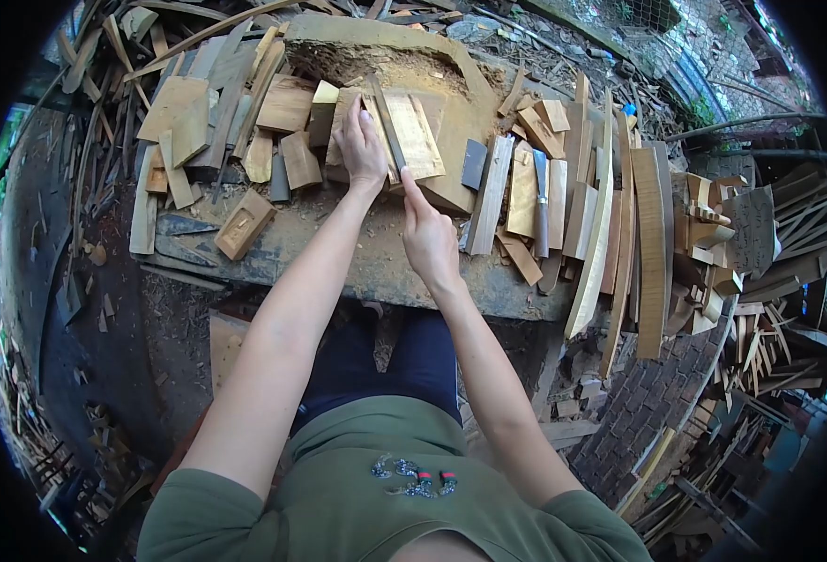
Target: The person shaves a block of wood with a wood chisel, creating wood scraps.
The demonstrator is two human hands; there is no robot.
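Observation:
A pale wooden block (419,140) lies on a thick, dusty wood slab (453,192) at the middle of the bench. Across the block runs a narrow dark strip (387,122), straight like a ruler or a file. My left hand (364,157) is at the block's left side, fingers lengthwise against the wood and close to the strip; its thumb side is partly hidden. At the strip's near end is my right hand (429,236), index finger stretched along it and the other fingers curled under, where their grip is hidden.
Wood offcuts crowd the bench (338,253) on both sides. A mortised block (245,225) sits front left, and a chisel-like tool (542,201) lies among the right-hand pieces. Long curved strips (649,253) overhang the right edge. Scrap wood is heaped around the bench.

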